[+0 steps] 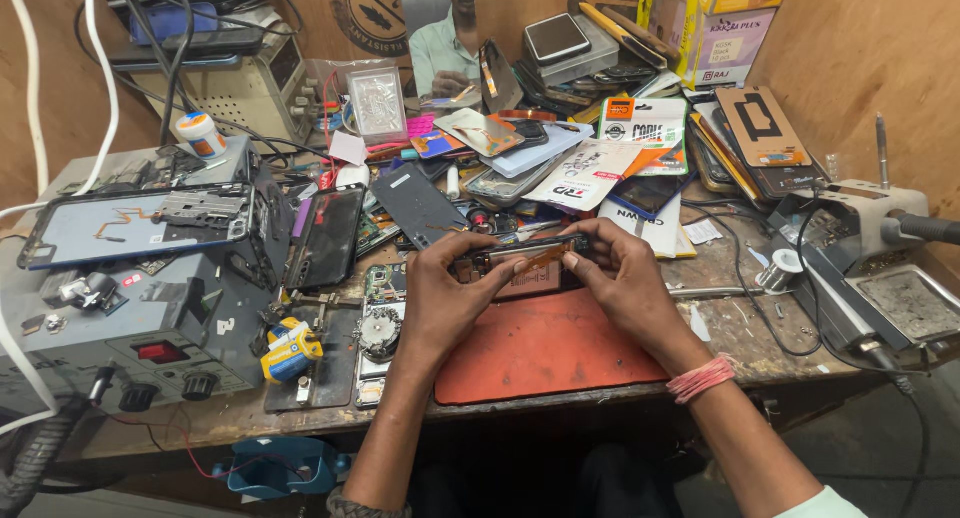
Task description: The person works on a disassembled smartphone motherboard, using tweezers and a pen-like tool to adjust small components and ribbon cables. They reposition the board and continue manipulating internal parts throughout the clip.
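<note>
One opened phone (520, 261), perhaps, two hands (540, 288), one red mat (545, 348)

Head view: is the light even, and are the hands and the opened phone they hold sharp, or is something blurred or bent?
Head view: the light is soft and even, with weak shadows under the hands on the red mat; the left hand, right hand and opened phone are fairly sharp; the wide lens bends the bench edges; a dark phone screen shows slight glare.

Red-orange mat (540, 353), pink wristband (700, 378), yellow-blue tape roll (290, 348).
</note>
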